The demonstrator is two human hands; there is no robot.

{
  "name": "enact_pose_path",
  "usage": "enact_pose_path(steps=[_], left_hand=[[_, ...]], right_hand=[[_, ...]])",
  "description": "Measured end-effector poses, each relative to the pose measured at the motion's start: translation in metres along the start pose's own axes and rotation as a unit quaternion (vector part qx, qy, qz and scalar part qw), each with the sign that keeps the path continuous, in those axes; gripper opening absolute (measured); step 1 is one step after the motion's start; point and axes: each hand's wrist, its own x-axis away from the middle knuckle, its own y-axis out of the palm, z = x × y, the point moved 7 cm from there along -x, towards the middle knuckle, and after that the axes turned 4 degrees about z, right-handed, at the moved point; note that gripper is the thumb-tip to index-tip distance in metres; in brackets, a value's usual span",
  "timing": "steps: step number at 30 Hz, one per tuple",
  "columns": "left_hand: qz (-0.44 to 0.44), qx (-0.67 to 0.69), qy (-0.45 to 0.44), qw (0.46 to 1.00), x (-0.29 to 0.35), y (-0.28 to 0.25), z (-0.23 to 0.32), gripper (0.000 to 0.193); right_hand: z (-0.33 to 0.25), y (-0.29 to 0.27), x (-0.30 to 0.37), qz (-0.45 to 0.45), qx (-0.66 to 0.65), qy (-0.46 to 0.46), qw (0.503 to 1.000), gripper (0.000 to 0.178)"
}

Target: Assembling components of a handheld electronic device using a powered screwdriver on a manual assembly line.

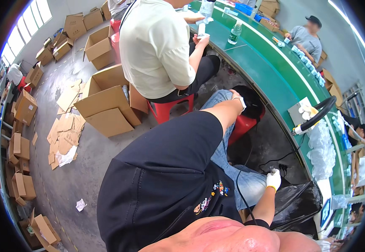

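Note:
My left hand (235, 94), with a white band at its wrist, is by my jeans-covered knee, beside a black rounded thing (250, 101) on a red stool (240, 129). Its fingers barely show, so whether they are open or closed is unclear. My right hand (273, 179) wears a white glove and is low beside my other leg, under the edge of the green work table. It is closed around a small grey object (272, 170), too small to name. A black cable (242, 185) hangs across my leg, and a black plastic sheet (298, 203) lies beside the right hand.
The green conveyor table (270, 71) curves along the right, bearing a water bottle (235, 32), a black flexible hose (319, 113) and clear plastic bags (320, 147). A co-worker (153, 46) sits ahead on a red stool. Cardboard boxes (106, 101) and flattened cardboard (67, 134) lie left.

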Motion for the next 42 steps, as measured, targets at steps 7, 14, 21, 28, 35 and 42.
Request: enact_pose_path(steps=[7, 14, 21, 28, 35, 42], left_hand=[[0.037, 0.004, -0.005, 0.999, 0.011, 0.0, -0.004, 0.053], [0.038, 0.012, 0.016, 0.999, 0.009, -0.004, 0.0, 0.053], [0.058, -0.005, 0.038, 0.998, 0.024, 0.005, 0.022, 0.049], [0.018, -0.001, 0.013, 1.0, -0.005, 0.009, 0.002, 0.058], [0.029, 0.015, 0.019, 0.999, -0.007, 0.011, -0.001, 0.056], [0.022, 0.009, 0.021, 0.999, -0.015, 0.021, 0.0, 0.058]], right_hand=[[-0.009, -0.005, 0.009, 0.014, 0.026, -0.009, 1.0, 0.032], [-0.009, -0.01, 0.014, 0.024, 0.03, -0.003, 0.999, 0.032], [0.008, -0.007, 0.051, 0.058, 0.078, 0.001, 0.995, 0.029], [-0.015, -0.009, 0.017, 0.043, 0.042, -0.015, 0.998, 0.031], [-0.017, -0.011, 0.011, 0.031, 0.036, -0.001, 0.999, 0.032], [-0.023, -0.014, 0.011, 0.0, 0.051, 0.032, 0.998, 0.037]])
